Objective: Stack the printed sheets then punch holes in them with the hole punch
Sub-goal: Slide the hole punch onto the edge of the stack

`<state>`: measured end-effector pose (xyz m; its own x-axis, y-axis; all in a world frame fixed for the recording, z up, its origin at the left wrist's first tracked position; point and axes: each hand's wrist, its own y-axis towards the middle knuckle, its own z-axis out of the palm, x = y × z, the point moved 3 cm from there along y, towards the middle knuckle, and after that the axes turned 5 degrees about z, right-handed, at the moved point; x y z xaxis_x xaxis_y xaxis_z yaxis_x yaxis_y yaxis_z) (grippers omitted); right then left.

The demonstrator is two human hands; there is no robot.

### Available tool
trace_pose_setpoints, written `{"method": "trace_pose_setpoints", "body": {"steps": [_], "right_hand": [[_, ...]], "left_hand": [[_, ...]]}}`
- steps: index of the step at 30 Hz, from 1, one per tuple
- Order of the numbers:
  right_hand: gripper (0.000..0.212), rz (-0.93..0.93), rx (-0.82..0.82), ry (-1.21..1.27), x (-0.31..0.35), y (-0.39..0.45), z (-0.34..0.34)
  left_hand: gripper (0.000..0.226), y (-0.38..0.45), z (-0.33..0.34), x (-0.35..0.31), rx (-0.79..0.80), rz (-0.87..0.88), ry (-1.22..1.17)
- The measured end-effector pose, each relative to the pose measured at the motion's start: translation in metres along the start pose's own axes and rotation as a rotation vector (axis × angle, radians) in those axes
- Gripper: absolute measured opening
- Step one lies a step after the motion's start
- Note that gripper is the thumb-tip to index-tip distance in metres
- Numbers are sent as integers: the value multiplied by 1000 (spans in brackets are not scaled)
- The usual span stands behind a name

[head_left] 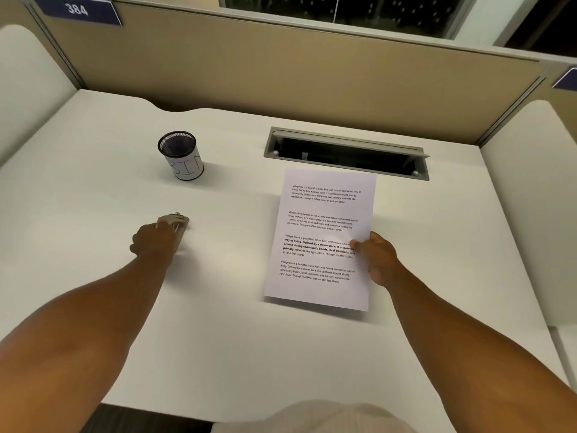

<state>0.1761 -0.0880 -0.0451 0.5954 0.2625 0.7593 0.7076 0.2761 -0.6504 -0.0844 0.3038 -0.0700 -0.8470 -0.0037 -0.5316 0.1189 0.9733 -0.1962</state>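
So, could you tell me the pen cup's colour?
Black mesh pen cup with a white label, head view.

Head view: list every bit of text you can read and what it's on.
"384": white digits on the dark blue plate on the partition.
"SI", further letters unclear: paper label on the mesh pen cup.
"Village life is a peaceful, close-knit, and nature-connected way of living...": printed sheets, pinched by the right hand; smaller lines blurred.
Hole punch under the left hand: no readable marking.
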Motion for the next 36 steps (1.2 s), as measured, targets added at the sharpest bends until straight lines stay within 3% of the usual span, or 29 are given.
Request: {"method": "trace_pose_setpoints", "body": {"steps": [9,21,28,30,36], "right_hand": [[23,-4,-9,7,5,-6,3],[23,-20,-15,45,5,-17,-11],[22,-25,-41,52,2,-26,-25],[22,-29,-48,60,1,-29,-28],[24,-32,-59,95,-4,-35,-38]], "left_hand": [[52,-4,-5,-5,48,11,-62],[40,-42,7,-44,241,-34,-239],[35,-78,30,-66,495,42,-406],[26,-90,35,-74,522,64,-388],[32,-125,45,-101,533,163,-351]]}}
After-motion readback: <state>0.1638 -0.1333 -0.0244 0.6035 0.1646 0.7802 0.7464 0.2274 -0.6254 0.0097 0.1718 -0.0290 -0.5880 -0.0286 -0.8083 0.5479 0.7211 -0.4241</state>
